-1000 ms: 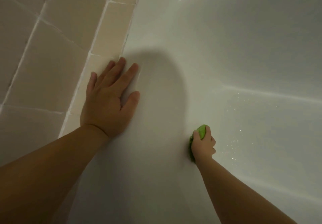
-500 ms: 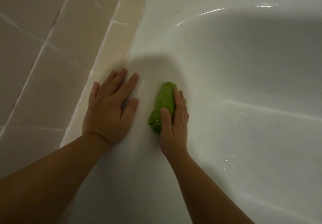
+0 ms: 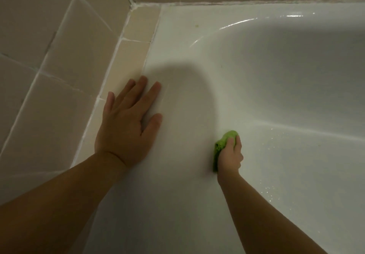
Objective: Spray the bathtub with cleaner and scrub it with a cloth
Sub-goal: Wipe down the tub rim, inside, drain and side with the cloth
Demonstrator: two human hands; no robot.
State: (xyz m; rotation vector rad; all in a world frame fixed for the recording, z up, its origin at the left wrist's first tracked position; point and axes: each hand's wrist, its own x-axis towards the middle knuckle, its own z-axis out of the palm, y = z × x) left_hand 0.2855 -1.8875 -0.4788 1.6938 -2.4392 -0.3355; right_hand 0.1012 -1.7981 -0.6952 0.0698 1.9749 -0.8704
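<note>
Down at lower centre, your right hand point(image 3: 230, 156) is gripping the green cloth point(image 3: 225, 141) against the bathtub point(image 3: 276, 79) wall. Your left hand point(image 3: 126, 127) is lying flat and spread on the rim, so probably keep bracing there and press harder.

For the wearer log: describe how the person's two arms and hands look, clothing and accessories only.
Both forearms are bare up to the frame edge, with no sleeve in view. The left hand shows no ring, watch, bracelet or glove; its fingernails look short and unpainted. The right hand is also ungloved, with a bare wrist. The dim light hides finer marks.
</note>
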